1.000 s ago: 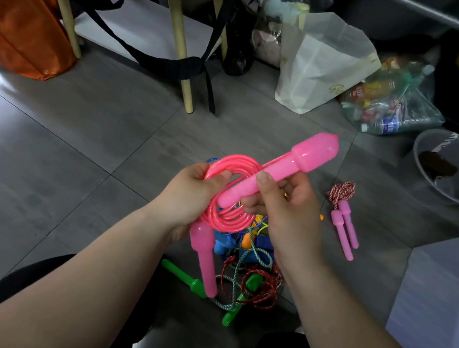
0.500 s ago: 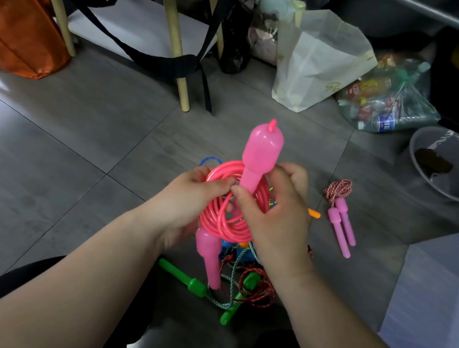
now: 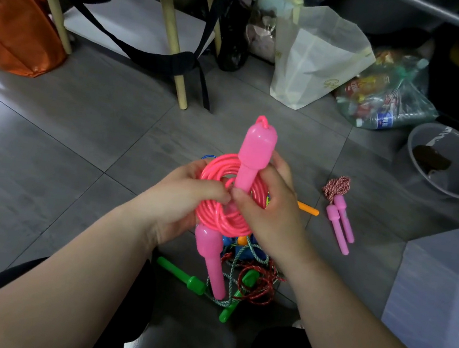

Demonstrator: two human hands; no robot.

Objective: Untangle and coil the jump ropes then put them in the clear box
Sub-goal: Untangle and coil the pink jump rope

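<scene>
A pink jump rope (image 3: 224,218) is wound into a coil in front of me. My left hand (image 3: 186,197) grips the coil's left side. My right hand (image 3: 270,209) holds one pink handle (image 3: 253,153) upright through the coil's middle. The second pink handle (image 3: 211,257) hangs below the coil. Under my hands a tangle of jump ropes (image 3: 248,281) with green handles (image 3: 180,275) lies on the floor. A coiled red-and-white rope with small pink handles (image 3: 338,214) lies to the right. The clear box (image 3: 442,295) stands at the right edge.
An orange handle (image 3: 308,208) pokes out behind my right hand. A grey bowl (image 3: 450,162) stands at the right. A white paper bag (image 3: 314,58), a plastic bag of bottles (image 3: 388,99), an orange bag (image 3: 9,21) and a stool's legs (image 3: 171,37) are behind.
My right hand has swung the upper pink handle from pointing right to upright and pushed it into the coil's middle. My left hand kept hold of the coil.
</scene>
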